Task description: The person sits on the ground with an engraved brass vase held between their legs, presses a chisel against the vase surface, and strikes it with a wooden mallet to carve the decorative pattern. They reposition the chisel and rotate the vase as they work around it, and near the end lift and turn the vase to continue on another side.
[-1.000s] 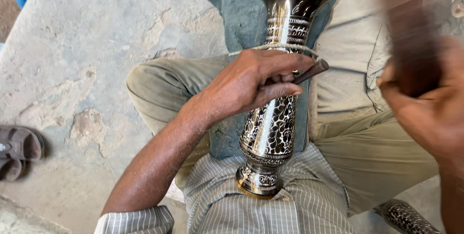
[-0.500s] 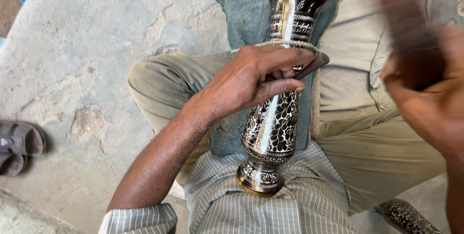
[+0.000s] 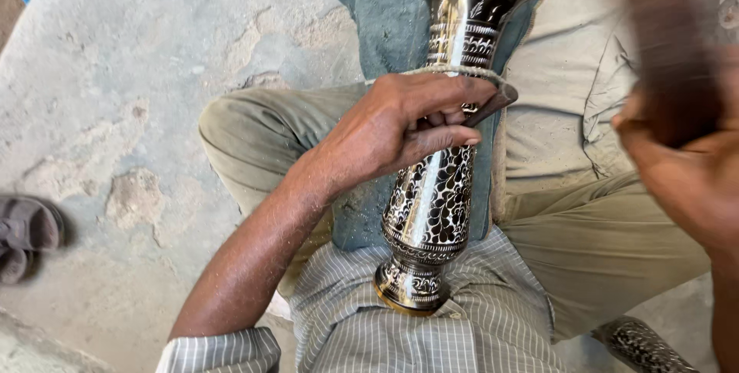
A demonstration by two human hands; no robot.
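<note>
Engraved metal vase point(image 3: 437, 188) lies tilted across the lap, base against the striped shirt point(image 3: 431, 334), mouth pointing away. Left hand point(image 3: 400, 123) presses on its neck, fingers curled shut around a small dark tool point(image 3: 493, 103) whose tip touches the vase. Right hand point(image 3: 681, 165), well apart to the right of that grip, is motion-blurred around a dark blurred object point(image 3: 666, 57); its closure cannot be told. Blue-grey cloth point(image 3: 385, 3) lies under the vase.
</note>
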